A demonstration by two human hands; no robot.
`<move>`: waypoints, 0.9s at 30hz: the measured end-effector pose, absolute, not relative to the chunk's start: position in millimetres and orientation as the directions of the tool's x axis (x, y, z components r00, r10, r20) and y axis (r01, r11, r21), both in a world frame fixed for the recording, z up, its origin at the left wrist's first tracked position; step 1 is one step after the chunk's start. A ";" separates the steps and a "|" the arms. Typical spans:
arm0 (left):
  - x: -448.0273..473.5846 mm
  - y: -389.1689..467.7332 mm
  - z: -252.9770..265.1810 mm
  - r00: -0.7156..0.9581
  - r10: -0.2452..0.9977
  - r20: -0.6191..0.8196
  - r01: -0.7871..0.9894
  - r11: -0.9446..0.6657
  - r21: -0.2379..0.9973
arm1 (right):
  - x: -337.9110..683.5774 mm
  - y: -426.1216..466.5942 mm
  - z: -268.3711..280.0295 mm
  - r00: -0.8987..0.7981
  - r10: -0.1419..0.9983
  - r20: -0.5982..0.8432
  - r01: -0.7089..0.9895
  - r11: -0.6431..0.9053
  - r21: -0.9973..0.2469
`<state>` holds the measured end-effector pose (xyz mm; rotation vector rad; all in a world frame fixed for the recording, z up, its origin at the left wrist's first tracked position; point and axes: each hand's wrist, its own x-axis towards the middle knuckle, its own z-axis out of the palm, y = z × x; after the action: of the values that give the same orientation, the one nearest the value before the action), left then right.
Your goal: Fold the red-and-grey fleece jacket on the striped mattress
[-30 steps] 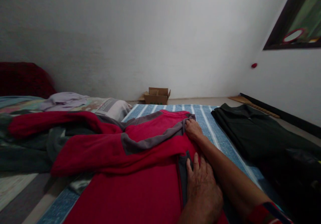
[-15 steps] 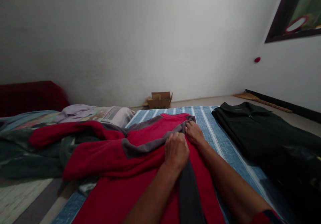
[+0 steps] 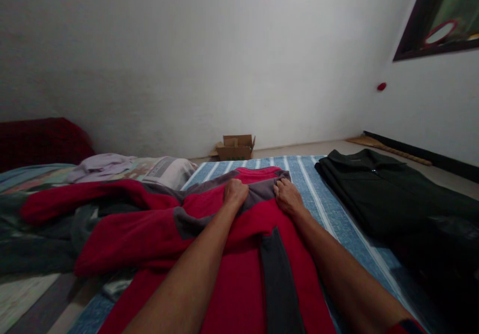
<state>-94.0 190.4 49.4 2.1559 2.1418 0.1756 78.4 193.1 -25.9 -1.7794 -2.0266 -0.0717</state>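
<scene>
A red and grey long-sleeved top (image 3: 237,291) lies spread in front of me, its collar away from me and both sleeves stretched out to the left. My left hand (image 3: 235,193) is closed on the grey strip near the shoulder of the upper sleeve. Close to the collar's right side, my right hand (image 3: 288,197) has its fingers bent on the grey shoulder edge. Fabric between the two hands looks pulled fairly flat. A dark grey panel (image 3: 282,284) runs down the side of the top.
The top rests on a blue, white-striped sheet (image 3: 312,189). To the right lies a folded dark green garment (image 3: 377,189). Rumpled bedding (image 3: 48,239) and a pale lilac cloth (image 3: 101,165) are on the left. An open cardboard box (image 3: 235,149) stands by the wall.
My left hand has moved left and away from me along the shoulder, drawing the grey strip flatter. The sleeves have shifted slightly left. My right hand stays near the collar.
</scene>
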 end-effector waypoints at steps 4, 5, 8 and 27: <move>-95.8 191.9 39.1 -0.033 0.999 0.009 0.978 0.030 0.206 | 79.0 193.4 -24.4 -0.077 0.932 0.354 0.952 0.173 -0.251; -96.2 191.8 37.7 -0.022 1.000 0.002 0.975 0.021 0.222 | 79.1 193.4 -24.2 -0.077 0.932 0.354 0.952 0.174 -0.251; -100.5 190.9 40.3 0.044 0.998 -0.038 0.961 -0.032 0.276 | 79.3 193.2 -24.1 -0.069 0.934 0.350 0.954 0.165 -0.252; -144.8 190.4 57.9 0.214 0.956 -0.200 0.867 -0.091 0.490 | 79.8 190.7 -21.3 -0.069 0.946 0.316 0.950 0.158 -0.268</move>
<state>-144.8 190.4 57.9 1.9858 1.6813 0.2302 79.8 190.7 -21.3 -1.8024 -2.0306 -0.0131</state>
